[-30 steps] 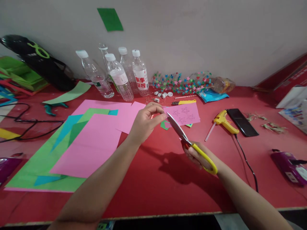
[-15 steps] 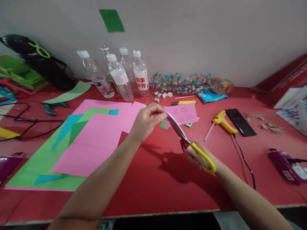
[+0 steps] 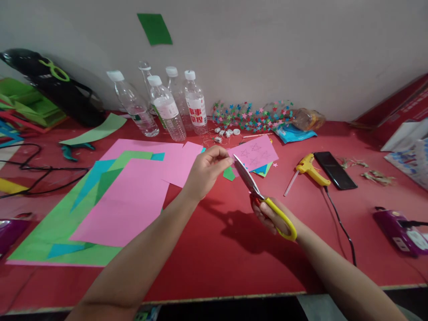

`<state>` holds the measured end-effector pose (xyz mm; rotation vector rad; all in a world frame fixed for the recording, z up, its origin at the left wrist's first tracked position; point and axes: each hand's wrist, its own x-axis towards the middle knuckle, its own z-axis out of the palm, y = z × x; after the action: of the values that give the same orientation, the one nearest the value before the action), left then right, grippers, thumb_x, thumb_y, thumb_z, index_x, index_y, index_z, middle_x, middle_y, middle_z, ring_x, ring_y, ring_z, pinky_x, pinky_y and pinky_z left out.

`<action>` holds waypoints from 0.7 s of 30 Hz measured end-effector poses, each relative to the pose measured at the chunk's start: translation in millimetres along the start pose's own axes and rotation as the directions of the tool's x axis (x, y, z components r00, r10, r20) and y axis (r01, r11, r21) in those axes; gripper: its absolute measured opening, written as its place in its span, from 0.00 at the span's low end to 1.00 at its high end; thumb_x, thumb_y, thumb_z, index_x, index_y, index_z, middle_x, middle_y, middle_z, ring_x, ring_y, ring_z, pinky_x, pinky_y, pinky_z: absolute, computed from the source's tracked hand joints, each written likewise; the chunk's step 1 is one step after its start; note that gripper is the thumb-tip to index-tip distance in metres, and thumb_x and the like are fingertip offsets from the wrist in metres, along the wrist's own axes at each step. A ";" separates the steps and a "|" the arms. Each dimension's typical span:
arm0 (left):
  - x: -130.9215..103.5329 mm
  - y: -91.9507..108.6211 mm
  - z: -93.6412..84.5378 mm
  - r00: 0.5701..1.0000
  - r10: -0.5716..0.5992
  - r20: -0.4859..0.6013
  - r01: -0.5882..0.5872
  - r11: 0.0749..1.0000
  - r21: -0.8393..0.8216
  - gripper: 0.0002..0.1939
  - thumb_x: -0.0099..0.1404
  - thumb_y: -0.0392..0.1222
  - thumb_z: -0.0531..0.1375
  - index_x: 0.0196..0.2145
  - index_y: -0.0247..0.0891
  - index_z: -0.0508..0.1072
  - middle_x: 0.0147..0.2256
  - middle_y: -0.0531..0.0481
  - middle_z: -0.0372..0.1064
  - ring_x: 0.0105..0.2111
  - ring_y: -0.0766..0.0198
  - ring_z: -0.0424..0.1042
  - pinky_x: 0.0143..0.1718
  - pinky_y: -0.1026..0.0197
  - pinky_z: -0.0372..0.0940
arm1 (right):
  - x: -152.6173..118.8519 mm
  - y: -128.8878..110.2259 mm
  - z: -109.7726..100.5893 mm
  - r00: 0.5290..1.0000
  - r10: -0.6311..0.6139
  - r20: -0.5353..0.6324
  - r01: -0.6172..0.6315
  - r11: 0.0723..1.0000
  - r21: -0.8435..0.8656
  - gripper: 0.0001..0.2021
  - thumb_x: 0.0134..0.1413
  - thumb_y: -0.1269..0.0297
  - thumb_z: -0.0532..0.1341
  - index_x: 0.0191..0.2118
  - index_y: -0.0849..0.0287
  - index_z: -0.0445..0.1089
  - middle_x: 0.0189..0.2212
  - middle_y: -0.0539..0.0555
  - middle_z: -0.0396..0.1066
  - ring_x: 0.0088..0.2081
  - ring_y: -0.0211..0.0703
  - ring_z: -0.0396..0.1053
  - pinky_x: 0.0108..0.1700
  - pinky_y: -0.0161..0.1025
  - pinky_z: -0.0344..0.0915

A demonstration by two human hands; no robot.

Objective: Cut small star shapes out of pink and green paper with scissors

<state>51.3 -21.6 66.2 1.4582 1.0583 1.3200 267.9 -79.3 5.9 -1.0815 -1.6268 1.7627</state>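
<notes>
My left hand (image 3: 210, 169) pinches the left end of a pink paper piece (image 3: 257, 153) with several stars drawn on it. My right hand (image 3: 272, 215) grips scissors (image 3: 259, 194) with yellow and red handles. Their blades point up and left, with the tips beside my left fingertips at the paper's near edge. Whether the blades are fully closed I cannot tell. Below the pink piece lie green and blue paper scraps (image 3: 267, 168), and a small green scrap (image 3: 229, 174) rests near the blades. A tiny pink star (image 3: 275, 165) lies to the right.
Pink sheets (image 3: 123, 205) overlap green and blue paper on the left. Several plastic bottles (image 3: 167, 111) stand by the wall near a star-covered clear bottle (image 3: 252, 117). A yellow glue gun (image 3: 312, 169), corded, and a black phone (image 3: 335, 170) lie right, beyond them a purple power strip (image 3: 401, 232).
The pink paper with the drawn stars has tilted, its right end rising, showing more of the scraps under it. The scissors have shifted slightly left.
</notes>
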 end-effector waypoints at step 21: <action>-5.0 -12.4 14.3 0.998 0.000 -0.064 -0.005 0.997 -0.080 0.07 0.61 0.40 0.59 0.26 0.39 0.67 0.26 0.55 0.61 0.30 0.66 0.61 0.35 0.62 0.58 | -2.7 -10.8 13.6 0.989 0.078 -0.128 -0.082 0.996 -0.025 0.22 0.60 0.44 0.51 0.23 0.56 0.55 0.10 0.41 0.53 0.09 0.28 0.49 0.12 0.29 0.47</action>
<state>64.8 -24.1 52.3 1.3668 1.0329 1.4029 256.6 -87.5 16.7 -1.2625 -1.5570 1.6869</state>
